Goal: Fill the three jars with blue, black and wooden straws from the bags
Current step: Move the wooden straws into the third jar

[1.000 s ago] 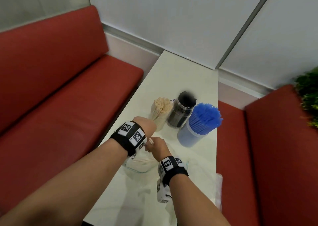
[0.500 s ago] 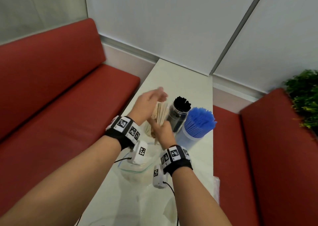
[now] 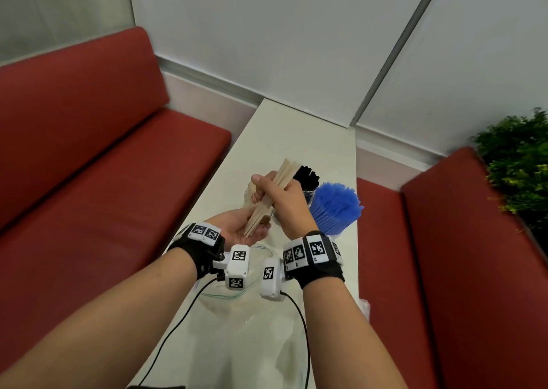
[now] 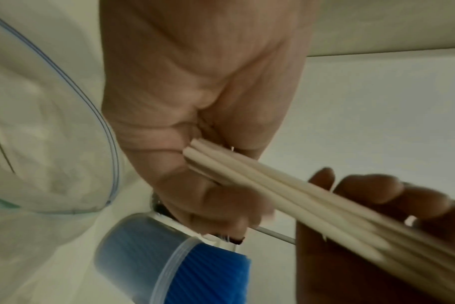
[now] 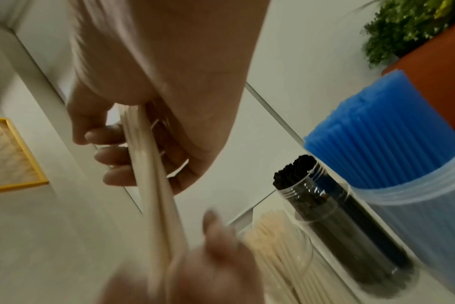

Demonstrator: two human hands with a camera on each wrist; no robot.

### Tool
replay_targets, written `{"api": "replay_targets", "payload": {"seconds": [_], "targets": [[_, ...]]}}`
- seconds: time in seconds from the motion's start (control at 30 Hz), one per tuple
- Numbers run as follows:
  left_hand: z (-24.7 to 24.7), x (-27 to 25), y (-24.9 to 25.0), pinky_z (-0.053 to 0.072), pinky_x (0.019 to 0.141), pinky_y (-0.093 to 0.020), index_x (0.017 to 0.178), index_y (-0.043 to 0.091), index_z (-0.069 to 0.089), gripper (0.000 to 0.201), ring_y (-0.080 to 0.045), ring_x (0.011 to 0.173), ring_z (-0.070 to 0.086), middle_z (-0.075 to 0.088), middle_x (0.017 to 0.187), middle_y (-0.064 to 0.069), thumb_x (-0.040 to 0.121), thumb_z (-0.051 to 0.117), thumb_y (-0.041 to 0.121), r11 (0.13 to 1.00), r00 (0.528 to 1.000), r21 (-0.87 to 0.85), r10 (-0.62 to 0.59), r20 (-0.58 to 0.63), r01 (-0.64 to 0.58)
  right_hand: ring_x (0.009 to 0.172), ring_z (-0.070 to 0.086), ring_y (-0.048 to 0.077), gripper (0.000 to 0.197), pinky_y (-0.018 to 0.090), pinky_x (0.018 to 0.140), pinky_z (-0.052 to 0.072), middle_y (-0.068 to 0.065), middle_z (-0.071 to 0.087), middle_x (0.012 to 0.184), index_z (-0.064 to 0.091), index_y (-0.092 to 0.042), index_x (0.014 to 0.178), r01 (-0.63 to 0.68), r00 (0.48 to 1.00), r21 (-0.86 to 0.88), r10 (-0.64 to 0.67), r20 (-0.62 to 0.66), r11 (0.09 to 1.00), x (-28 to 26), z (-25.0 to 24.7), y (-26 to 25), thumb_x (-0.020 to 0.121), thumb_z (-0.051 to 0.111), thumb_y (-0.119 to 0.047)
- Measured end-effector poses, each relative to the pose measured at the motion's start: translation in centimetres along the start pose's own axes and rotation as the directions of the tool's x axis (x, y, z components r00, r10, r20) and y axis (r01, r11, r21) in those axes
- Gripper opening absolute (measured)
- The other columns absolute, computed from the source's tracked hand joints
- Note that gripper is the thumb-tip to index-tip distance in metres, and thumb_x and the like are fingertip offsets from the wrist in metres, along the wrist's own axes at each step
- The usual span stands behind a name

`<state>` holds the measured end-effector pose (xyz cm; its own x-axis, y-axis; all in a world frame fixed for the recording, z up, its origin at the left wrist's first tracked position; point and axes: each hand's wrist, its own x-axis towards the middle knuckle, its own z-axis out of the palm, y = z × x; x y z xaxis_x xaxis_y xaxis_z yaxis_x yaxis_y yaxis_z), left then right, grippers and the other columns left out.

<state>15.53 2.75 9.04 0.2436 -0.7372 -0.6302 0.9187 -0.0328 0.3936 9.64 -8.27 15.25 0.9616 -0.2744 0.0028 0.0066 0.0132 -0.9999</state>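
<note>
so, left to right: red bench seat on the left, white table down the middle. left hand is palm-up above the table's near part, fingers loosely cupped, lower ends of the wooden straw bundle butting into the palm; whether the fingers actually grip is hard to say from the blurred wrist views. right hand sits just above and beyond it, fingers and thumb wrapped around the bundle's middle, bundle tilted with the upper ends fanning up and away. under both wrists a clear zip bag lies flat on the table. behind the hands, three jars stand in a row, close together: jar of wooden straws mostly hidden by the hands in the head view, jar of black straws next, jar of blue straws rightmost, packed full. right of the table another red bench, green plant at the far right edge.
</note>
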Motion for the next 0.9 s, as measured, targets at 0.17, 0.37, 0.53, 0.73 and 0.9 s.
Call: {"api": "replay_targets", "payload": {"seconds": [0.17, 0.37, 0.53, 0.73, 0.9], "targets": [[-2.9, 1.3, -1.8, 0.017, 0.026, -0.013, 0.071, 0.011, 0.044, 0.037, -0.006, 0.032, 0.032, 0.044, 0.051, -0.001, 0.101, 0.047, 0.031, 0.992, 0.988, 0.128, -0.001, -0.156, 0.021, 0.071, 0.068, 0.017, 0.019, 0.026, 0.065, 0.057, 0.010, 0.070, 0.079, 0.068, -0.012, 0.077, -0.161, 0.971, -0.238, 0.197, 0.136, 0.958, 0.4, -1.7, 0.1, 0.091, 0.075, -0.022], [-4.8, 3.0, -4.2, 0.022, 0.027, -0.015, 0.077, 0.004, 0.051, 0.034, -0.008, 0.034, 0.037, 0.045, 0.062, -0.007, 0.103, 0.044, 0.025, 0.983, 0.926, 0.135, 0.165, -0.339, -0.126, 0.090, 0.076, 0.035, 0.005, 0.037, 0.080, 0.065, 0.025, 0.075, 0.102, 0.075, 0.003, 0.093, -0.402, 0.855, -0.338, 0.481, 0.193, 0.851, 0.2, -2.9, -0.5, 0.088, 0.073, 0.003], [-5.3, 3.5, -4.4, 0.053, 0.047, -0.028, 0.076, -0.004, 0.057, 0.037, -0.030, 0.064, 0.057, 0.055, 0.072, -0.018, 0.103, 0.044, 0.017, 0.963, 0.867, 0.242, 0.221, -0.446, -0.121, 0.069, 0.075, 0.017, 0.010, 0.027, 0.066, 0.064, 0.011, 0.077, 0.086, 0.077, -0.002, 0.087, -0.292, 0.954, -0.335, 0.297, -0.037, 0.896, 3.4, -4.4, -3.1, 0.090, 0.069, 0.005], [-5.5, 4.8, -5.2, 0.048, 0.066, -0.031, 0.089, -0.008, 0.066, 0.013, -0.027, 0.073, 0.054, 0.061, 0.083, -0.019, 0.093, 0.057, 0.001, 0.735, 0.848, 0.676, 0.325, -0.419, 0.053, 0.083, 0.074, 0.037, 0.012, 0.044, 0.086, 0.061, 0.019, 0.076, 0.088, 0.078, -0.007, 0.089, -0.121, 0.973, -0.400, 0.029, -0.228, 0.908, 6.0, -4.4, -2.3, 0.093, 0.068, -0.001], [-5.3, 5.3, -6.4, 0.051, 0.083, -0.031, 0.093, 0.002, 0.064, 0.015, -0.027, 0.089, 0.064, 0.066, 0.098, -0.014, 0.094, 0.051, 0.009, 0.353, 0.857, 0.904, 0.361, -0.368, 0.240, 0.081, 0.073, 0.033, 0.021, 0.049, 0.087, 0.061, 0.013, 0.075, 0.082, 0.078, -0.018, 0.082, -0.135, 0.972, -0.413, 0.038, -0.233, 0.901, 5.8, -4.1, 1.5, 0.093, 0.068, -0.003]]}}
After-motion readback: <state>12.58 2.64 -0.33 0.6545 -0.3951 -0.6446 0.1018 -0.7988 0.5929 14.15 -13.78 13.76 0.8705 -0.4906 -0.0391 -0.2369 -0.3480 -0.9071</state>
